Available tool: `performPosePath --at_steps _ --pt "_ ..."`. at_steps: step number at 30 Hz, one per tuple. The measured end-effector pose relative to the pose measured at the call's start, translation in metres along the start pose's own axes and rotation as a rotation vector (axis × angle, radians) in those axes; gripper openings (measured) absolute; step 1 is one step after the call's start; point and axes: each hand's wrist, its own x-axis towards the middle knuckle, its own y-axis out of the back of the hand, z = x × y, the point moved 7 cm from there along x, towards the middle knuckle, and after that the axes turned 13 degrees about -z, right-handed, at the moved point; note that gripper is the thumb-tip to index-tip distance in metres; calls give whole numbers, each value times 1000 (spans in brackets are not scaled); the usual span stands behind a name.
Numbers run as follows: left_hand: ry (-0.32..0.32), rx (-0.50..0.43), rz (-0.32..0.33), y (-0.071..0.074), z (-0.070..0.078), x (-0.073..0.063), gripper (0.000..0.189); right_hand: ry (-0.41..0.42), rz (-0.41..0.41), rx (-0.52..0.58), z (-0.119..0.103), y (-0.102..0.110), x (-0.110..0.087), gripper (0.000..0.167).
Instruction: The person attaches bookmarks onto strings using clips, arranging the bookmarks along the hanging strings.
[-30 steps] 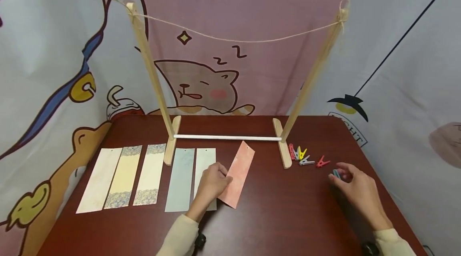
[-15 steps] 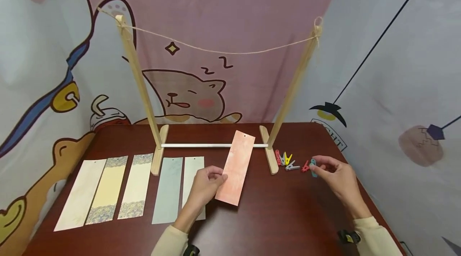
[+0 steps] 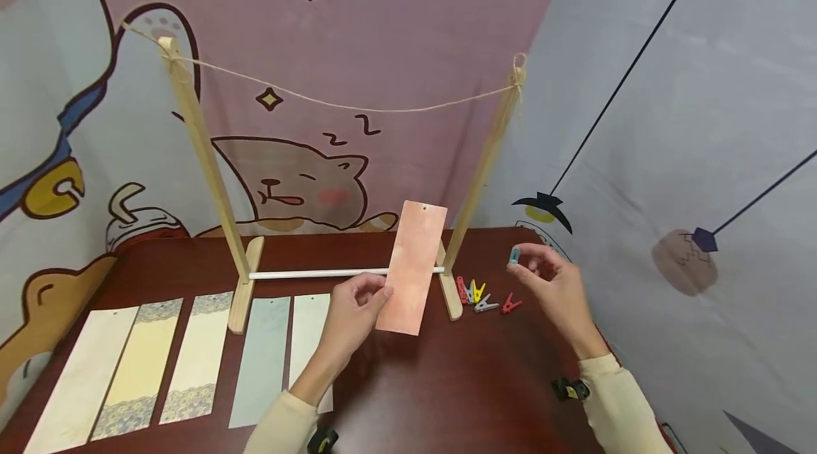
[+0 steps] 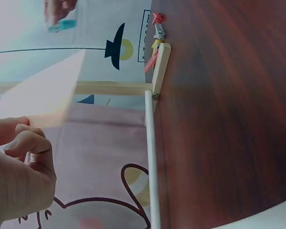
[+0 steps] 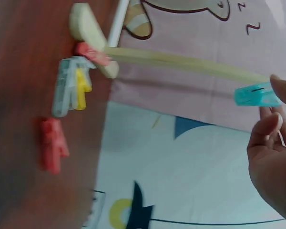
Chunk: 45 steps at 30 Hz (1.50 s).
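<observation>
coral bookmark is held over the table by left hand, pinched at its 8 o'clock edge | teal clothespin is gripped by right hand at bookmark's 3 o'clock | twine is seen at bookmark's 12 o'clock, apart

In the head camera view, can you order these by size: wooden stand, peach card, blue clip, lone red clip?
1. Wooden stand
2. Peach card
3. Blue clip and lone red clip: too alike to rank, the blue one being partly covered
</observation>
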Motion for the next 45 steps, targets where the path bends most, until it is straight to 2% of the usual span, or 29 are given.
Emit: performPosePath --at_steps 5,8,15,18,26,35,45 --pt "-70 57 37 1 18 14 4 123 121 83 -32 14 25 34" --pt "-93 88 40 -1 28 23 4 172 167 131 -52 23 39 34" --pt "-158 63 -4 -8 50 49 5 272 176 485 -89 35 76 31" --pt "-176 56 -24 -12 58 58 6 321 174 556 -105 40 91 29" --pt "-210 62 -22 -15 70 77 6 412 167 602 -144 54 119 24" --pt "-222 48 -33 -24 75 90 7 406 163 578 -164 59 134 24" --pt "-248 1 -20 -35 81 103 7 437 110 637 -188 61 151 21"
